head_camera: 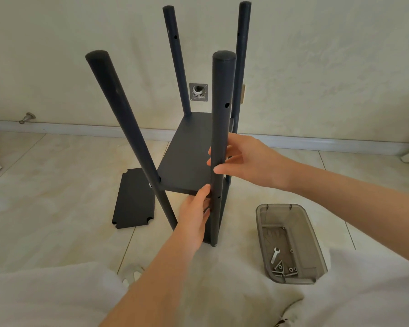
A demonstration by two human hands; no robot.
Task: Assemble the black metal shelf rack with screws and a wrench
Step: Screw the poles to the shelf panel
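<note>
White clothing [57,298] over the person's knees fills the bottom of the head view, and both forearms reach forward from it to the rack [189,156], which stands upright on the tiled floor [57,173] just ahead.

Both hands are on the nearest upright, the front post [222,90]. The right hand [248,159] wraps it from the right at mid-height, with fingertips showing round the far side and the thumb laid across the front. The left hand [195,218] grips the same post lower down, just below the corner of the fitted shelf, thumb pressed against the tube. One hand above the joint and one below it probably serves to steady the post and line its hole up with the shelf corner for a screw.

Neither hand holds a tool. The wrench [274,254] and screws [282,271] lie in a grey tray [313,237] on the floor near the right forearm, within easy reach. A loose panel [134,199] lies flat on the floor left of the rack, not yet fitted.
</note>
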